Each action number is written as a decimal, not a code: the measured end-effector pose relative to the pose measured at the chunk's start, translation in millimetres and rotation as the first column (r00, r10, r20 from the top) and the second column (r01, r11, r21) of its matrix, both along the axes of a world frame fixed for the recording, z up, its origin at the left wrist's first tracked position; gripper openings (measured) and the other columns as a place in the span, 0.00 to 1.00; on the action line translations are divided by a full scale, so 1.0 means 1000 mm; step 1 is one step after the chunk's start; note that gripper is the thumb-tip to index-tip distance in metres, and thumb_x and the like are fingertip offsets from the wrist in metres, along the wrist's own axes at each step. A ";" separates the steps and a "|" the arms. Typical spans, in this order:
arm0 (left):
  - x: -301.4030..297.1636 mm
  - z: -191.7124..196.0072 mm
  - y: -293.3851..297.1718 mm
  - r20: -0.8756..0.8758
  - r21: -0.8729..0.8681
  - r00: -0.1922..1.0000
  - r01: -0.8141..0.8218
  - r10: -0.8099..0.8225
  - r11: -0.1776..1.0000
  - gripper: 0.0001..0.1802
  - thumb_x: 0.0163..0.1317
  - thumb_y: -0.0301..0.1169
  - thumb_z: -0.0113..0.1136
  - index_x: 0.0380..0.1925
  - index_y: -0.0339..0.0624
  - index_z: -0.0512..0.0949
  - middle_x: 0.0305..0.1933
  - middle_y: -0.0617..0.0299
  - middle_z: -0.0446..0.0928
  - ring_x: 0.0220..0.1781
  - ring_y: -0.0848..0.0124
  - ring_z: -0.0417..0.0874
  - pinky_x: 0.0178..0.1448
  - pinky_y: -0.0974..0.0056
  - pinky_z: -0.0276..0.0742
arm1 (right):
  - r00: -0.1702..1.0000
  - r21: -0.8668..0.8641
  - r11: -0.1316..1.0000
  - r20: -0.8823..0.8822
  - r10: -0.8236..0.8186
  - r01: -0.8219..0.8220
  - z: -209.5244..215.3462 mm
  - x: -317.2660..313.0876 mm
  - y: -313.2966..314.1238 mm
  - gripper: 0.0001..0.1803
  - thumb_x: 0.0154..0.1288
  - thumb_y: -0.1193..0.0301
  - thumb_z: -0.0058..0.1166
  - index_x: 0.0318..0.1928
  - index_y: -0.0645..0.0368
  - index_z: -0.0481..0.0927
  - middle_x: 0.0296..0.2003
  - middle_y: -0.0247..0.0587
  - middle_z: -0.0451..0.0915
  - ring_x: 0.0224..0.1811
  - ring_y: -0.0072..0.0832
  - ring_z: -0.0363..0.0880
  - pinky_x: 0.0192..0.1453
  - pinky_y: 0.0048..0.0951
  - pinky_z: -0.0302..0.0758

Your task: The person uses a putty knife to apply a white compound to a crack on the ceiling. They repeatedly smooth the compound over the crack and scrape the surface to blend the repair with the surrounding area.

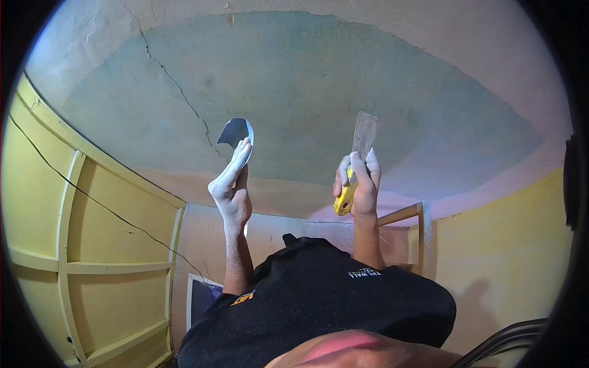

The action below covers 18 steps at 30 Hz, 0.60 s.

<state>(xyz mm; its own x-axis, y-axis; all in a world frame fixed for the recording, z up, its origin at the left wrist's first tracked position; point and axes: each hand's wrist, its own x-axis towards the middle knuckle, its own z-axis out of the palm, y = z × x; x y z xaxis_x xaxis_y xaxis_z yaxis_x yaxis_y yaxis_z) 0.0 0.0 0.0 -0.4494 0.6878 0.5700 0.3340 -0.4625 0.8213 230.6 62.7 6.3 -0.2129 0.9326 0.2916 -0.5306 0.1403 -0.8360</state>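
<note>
We see the right hand point(363, 179) with fingers wrapped round a yellow-handled scraper point(365, 132), blade jutting beyond them. Left hand point(230, 187): fingers nearly straight, held together against a dark curved sheet point(234, 131) that curls past their tips.

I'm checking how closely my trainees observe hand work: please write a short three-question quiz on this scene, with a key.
1. Which hand holds the yellow-handled scraper with a flat grey metal blade?
2. True or false: the dusty left hand holds a curled dark-grey sheet.
3. Fill in: a thin, jagged dark ____ runs into the blue-green patch.

Key:
1. The right hand.
2. True.
3. Crack.
</note>
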 end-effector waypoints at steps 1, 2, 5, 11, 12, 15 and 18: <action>0.000 0.000 -0.001 0.000 0.012 1.000 0.008 -0.008 1.000 0.23 0.65 0.10 0.54 0.57 0.39 0.81 0.61 0.52 0.81 0.69 0.63 0.77 0.73 0.62 0.65 | 1.000 -0.010 1.000 -0.015 -0.002 0.002 0.000 -0.003 -0.001 0.11 0.78 0.66 0.44 0.53 0.59 0.70 0.19 0.37 0.72 0.14 0.24 0.71 0.19 0.25 0.72; 0.000 0.001 -0.001 0.001 0.023 1.000 0.016 -0.016 1.000 0.23 0.65 0.10 0.54 0.57 0.39 0.81 0.61 0.52 0.81 0.69 0.64 0.76 0.73 0.62 0.65 | 1.000 -0.021 1.000 -0.030 -0.004 0.003 0.000 -0.006 -0.002 0.11 0.78 0.67 0.44 0.53 0.59 0.71 0.19 0.37 0.72 0.14 0.23 0.71 0.19 0.25 0.72; 0.018 -0.002 -0.007 0.006 -0.030 1.000 -0.001 0.002 1.000 0.25 0.63 0.07 0.52 0.57 0.38 0.81 0.61 0.52 0.81 0.69 0.63 0.76 0.73 0.63 0.65 | 0.997 -0.078 0.994 -0.033 0.070 -0.072 -0.001 0.005 -0.009 0.12 0.78 0.67 0.44 0.53 0.61 0.72 0.19 0.37 0.72 0.14 0.23 0.70 0.19 0.25 0.70; 0.020 0.000 -0.003 0.009 0.077 1.000 -0.016 0.015 0.997 0.26 0.60 0.06 0.50 0.56 0.34 0.81 0.61 0.50 0.81 0.70 0.60 0.76 0.72 0.63 0.65 | 0.972 -0.116 0.968 0.048 0.230 -0.224 0.002 0.007 -0.001 0.14 0.77 0.65 0.45 0.46 0.66 0.74 0.19 0.38 0.72 0.14 0.26 0.73 0.18 0.26 0.72; 0.017 0.003 -0.007 -0.020 0.078 1.000 -0.022 0.024 0.997 0.26 0.60 0.06 0.50 0.56 0.34 0.81 0.61 0.50 0.81 0.70 0.59 0.76 0.72 0.64 0.65 | 0.975 -0.097 0.971 0.015 0.223 -0.221 0.005 0.002 -0.005 0.14 0.77 0.66 0.45 0.46 0.66 0.74 0.20 0.38 0.73 0.14 0.26 0.74 0.18 0.26 0.72; 0.011 0.003 -0.016 -0.071 0.078 0.996 -0.042 0.048 0.996 0.24 0.62 0.08 0.51 0.56 0.34 0.81 0.61 0.50 0.81 0.69 0.60 0.76 0.72 0.64 0.65 | 0.978 -0.026 0.978 -0.005 0.207 -0.207 0.017 -0.005 -0.018 0.14 0.79 0.66 0.42 0.46 0.67 0.73 0.21 0.40 0.74 0.12 0.26 0.73 0.16 0.26 0.71; 0.014 0.007 -0.020 -0.104 0.109 0.993 -0.044 0.055 0.993 0.22 0.65 0.10 0.51 0.57 0.34 0.81 0.60 0.49 0.81 0.68 0.60 0.77 0.73 0.61 0.65 | 0.978 0.030 0.979 0.068 0.199 -0.201 0.024 -0.002 -0.018 0.16 0.80 0.64 0.40 0.45 0.67 0.73 0.19 0.40 0.73 0.10 0.25 0.72 0.15 0.24 0.69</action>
